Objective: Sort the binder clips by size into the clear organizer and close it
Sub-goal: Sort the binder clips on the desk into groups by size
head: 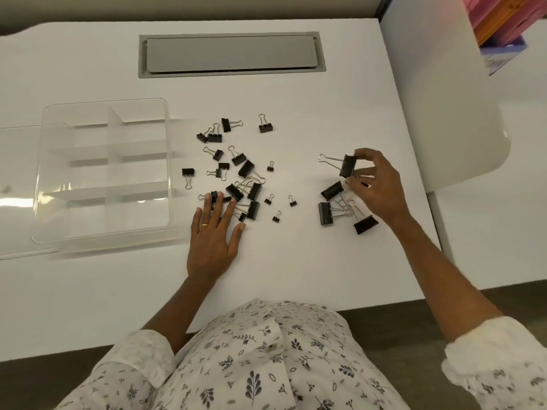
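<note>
Several black binder clips [236, 173] of mixed sizes lie scattered mid-table. To their left stands the clear organizer [105, 170], lid open, its compartments holding nothing. My right hand [376, 184] pinches a large binder clip [347, 166] just above the table, over a small group of three large clips [333, 190]. My left hand [214, 232] lies flat with spread fingers, its fingertips resting on clips at the near left edge of the pile.
The organizer's clear lid [17, 190] lies open flat to the far left. A grey cable hatch [231, 54] is set into the white table [296, 261] at the back. A white chair [444, 99] and coloured files [500, 22] stand to the right.
</note>
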Tool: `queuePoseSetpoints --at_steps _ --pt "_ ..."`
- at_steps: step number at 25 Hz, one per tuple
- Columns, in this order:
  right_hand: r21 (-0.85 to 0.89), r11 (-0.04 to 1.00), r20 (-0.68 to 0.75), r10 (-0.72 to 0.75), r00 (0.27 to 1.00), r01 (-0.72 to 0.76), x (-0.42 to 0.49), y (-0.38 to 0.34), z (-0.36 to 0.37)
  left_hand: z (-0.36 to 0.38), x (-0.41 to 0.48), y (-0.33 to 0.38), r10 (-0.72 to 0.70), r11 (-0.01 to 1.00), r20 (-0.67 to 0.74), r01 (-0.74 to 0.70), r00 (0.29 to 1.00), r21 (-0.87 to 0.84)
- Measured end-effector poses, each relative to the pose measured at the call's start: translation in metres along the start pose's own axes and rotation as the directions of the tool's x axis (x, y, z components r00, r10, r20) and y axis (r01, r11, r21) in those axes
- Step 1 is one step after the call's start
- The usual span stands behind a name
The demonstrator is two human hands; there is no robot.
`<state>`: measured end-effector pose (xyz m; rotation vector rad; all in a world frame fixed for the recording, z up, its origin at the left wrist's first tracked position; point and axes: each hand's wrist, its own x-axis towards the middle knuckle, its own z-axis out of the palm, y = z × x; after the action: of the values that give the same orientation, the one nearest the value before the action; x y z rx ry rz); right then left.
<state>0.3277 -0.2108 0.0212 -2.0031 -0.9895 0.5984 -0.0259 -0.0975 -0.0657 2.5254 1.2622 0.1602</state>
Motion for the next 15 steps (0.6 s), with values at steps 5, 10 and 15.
queuePoseSetpoints --at_steps 5,10,15 --pt "0.054 0.981 -0.091 0.193 0.977 -0.189 -0.061 0.052 -0.048 -0.001 -0.001 0.000 0.000 1.000 -0.005 0.000 1.000 0.013" --pt "0.002 0.982 -0.020 0.190 0.982 -0.190 -0.074 0.069 -0.048 0.000 -0.002 0.001 0.005 1.000 0.000 -0.005 1.000 -0.002" --pt "-0.137 0.987 0.036 0.092 0.995 -0.087 -0.067 0.073 -0.048 0.000 -0.003 0.002 0.020 1.000 -0.009 -0.020 1.000 -0.006"
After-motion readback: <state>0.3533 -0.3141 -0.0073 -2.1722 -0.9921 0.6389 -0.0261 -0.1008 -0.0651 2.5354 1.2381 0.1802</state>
